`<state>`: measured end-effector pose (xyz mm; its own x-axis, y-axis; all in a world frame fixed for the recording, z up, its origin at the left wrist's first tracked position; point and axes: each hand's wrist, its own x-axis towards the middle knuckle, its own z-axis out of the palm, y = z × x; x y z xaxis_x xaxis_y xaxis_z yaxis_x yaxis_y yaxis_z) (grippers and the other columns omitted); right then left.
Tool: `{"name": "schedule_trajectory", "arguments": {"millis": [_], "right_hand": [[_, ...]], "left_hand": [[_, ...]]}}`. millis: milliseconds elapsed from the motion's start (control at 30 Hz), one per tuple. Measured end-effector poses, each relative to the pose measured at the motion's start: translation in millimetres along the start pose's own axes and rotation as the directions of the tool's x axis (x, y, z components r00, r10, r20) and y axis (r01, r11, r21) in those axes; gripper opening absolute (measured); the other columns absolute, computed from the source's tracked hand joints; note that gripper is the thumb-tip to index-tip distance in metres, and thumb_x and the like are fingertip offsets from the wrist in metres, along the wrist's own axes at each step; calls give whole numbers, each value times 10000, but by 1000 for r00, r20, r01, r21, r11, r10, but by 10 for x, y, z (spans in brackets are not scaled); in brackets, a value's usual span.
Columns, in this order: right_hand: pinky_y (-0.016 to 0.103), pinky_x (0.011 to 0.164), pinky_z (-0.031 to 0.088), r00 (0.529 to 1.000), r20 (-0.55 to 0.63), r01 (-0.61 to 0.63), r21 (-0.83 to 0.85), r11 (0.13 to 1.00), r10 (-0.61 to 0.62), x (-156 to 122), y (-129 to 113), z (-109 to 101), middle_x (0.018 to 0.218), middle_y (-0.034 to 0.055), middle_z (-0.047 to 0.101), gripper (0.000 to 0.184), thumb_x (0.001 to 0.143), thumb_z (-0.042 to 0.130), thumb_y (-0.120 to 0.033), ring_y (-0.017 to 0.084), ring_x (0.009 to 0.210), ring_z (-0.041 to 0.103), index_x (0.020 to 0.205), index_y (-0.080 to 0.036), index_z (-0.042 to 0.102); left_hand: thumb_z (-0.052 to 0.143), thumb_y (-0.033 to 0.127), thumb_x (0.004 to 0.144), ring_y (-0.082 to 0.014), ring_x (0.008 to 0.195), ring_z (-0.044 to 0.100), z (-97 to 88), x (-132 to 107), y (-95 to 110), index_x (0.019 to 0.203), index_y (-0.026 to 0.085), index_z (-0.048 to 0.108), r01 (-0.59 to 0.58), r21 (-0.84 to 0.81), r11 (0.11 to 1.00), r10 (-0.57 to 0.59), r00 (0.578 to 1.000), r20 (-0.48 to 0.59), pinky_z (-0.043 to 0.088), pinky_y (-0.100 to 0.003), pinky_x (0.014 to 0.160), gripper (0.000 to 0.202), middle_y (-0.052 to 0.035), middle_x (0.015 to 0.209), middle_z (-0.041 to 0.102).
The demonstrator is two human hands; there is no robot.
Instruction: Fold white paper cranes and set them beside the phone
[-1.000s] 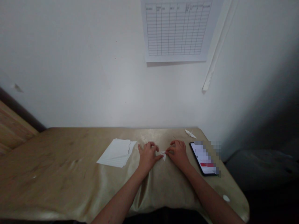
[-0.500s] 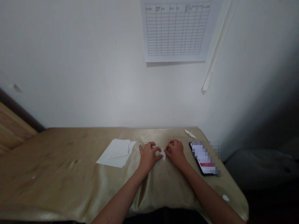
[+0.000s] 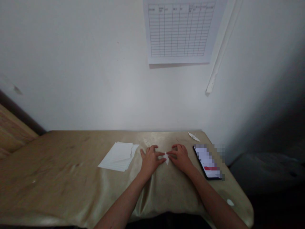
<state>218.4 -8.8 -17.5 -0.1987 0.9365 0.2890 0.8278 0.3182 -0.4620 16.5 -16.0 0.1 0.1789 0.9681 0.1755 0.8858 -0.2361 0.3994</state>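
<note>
A small folded piece of white paper (image 3: 166,158) lies on the cloth-covered table between my two hands, its pointed end toward me. My left hand (image 3: 151,160) grips its left edge with thumb and index finger, the other fingers spread on the cloth. On the opposite edge, the thumb and index finger of my right hand (image 3: 180,158) hold the paper, with the remaining fingers bent. The fingertips cover part of the folds.
Left of my hands lies a stack of white paper sheets (image 3: 119,156). A phone (image 3: 207,162) with a lit, blurred screen is on the right. Behind it sits a folded paper crane (image 3: 194,137). A white scrap (image 3: 230,202) lies near the right corner. The wall (image 3: 95,95) borders the table's back.
My right index finger has straightened and moved slightly left along the paper's top. The fingers of my left hand have shifted a little. The paper stays in about the same place.
</note>
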Motion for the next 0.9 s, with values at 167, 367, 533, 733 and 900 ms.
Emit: {"name": "schedule_trajectory", "arguments": {"millis": [167,367,533,733,900], "right_hand": [[484,1117,310,1000,30,4,-5,1000,-4,-7,-6,-55,1246,73,581,214,880,721,-312,275,1244,457,1068,-393,783],[488,1104,320,1000,17,5,-2,1000,-5,-1,-13,-53,1243,70,589,208,877,724,-304,280,1238,462,1051,-398,786],[481,1102,318,1000,13,9,-7,1000,-9,2,-8,-49,1231,69,597,209,869,736,-304,276,1234,468,1049,-397,785],[480,1100,323,1000,7,2,-13,1000,-2,6,-7,-35,1223,70,600,195,867,741,-312,270,1215,477,1039,-392,788],[489,1107,317,1000,2,5,-2,1000,-5,-1,-9,-33,1220,71,597,201,865,737,-288,277,1233,464,1038,-377,788]], "left_hand": [[782,457,816,-326,1318,493,-18,0,2,1075,432,777,-18,-8,1000,18,1000,14,53,-754,1170,261,-22,1407,563],[779,394,827,-327,1332,481,-22,16,-14,1064,386,780,-98,-40,994,99,995,21,33,-749,1175,237,-44,1390,583],[763,419,836,-301,1315,503,-7,31,-18,1020,336,766,-99,-97,990,100,995,7,87,-721,1174,202,-40,1357,614],[678,440,905,-273,1287,526,-19,40,10,921,281,746,-58,-109,992,57,998,-17,99,-707,1166,174,-33,1303,648],[716,359,872,-286,1301,513,-28,41,-14,965,317,751,-47,-75,996,48,999,11,112,-732,1151,107,-27,1342,628]]}}
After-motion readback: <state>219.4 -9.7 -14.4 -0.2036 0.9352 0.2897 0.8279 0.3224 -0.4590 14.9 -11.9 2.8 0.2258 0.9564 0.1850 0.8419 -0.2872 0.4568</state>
